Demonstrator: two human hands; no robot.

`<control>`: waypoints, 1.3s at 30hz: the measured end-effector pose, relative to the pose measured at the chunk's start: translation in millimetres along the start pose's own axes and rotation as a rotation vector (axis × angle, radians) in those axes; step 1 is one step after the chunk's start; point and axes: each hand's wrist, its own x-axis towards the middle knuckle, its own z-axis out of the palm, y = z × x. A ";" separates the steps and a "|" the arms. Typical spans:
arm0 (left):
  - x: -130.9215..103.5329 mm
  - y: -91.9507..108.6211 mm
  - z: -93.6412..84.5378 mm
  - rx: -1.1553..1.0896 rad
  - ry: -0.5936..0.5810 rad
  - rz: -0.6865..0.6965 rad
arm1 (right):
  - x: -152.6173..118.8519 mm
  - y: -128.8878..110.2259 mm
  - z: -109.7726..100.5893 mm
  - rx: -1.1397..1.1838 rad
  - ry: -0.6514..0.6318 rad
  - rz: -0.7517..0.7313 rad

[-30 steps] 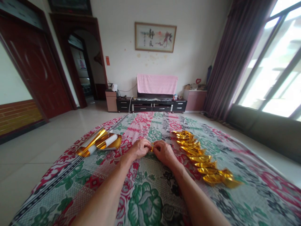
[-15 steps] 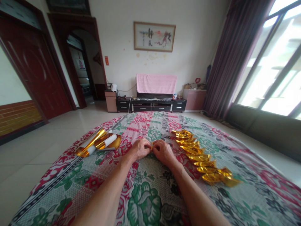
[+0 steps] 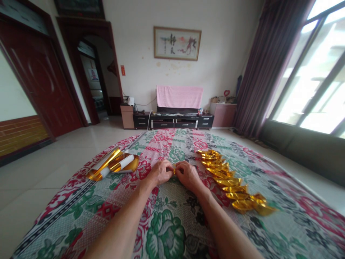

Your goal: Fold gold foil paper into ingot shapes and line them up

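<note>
My left hand (image 3: 162,171) and my right hand (image 3: 187,174) meet over the middle of the patterned cloth, fingertips pinched close together. Between them shows a small bit of gold foil paper (image 3: 174,169); most of it is hidden by the fingers. To the right lies a slanting row of folded gold foil paper ingots (image 3: 229,182), pointed at their ends and touching one another. On the left rest several curled sheets of gold foil paper (image 3: 115,163) with white backs, apart from my left hand.
A floral cloth (image 3: 165,233) covers the round-edged table under my arms. Beyond it stand a low black cabinet (image 3: 167,124) and something draped with a pink towel (image 3: 179,96). A purple curtain (image 3: 264,68) and a window are on the right, a dark red door (image 3: 37,72) on the left.
Both hands stay in nearly the same place, still pinching the gold foil paper, with only slight finger movement. The whole view has shifted very slightly.
</note>
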 end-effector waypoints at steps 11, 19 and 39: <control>1.4 -4.3 5.7 0.016 0.039 -0.027 | 0.3 0.7 0.0 -0.004 -0.003 0.008; 0.8 -2.7 5.6 0.019 0.036 -0.032 | 0.3 2.4 0.0 -0.003 0.007 0.029; 5.5 -1.4 8.4 0.100 0.019 -0.162 | -0.1 1.4 -0.1 0.010 -0.008 0.013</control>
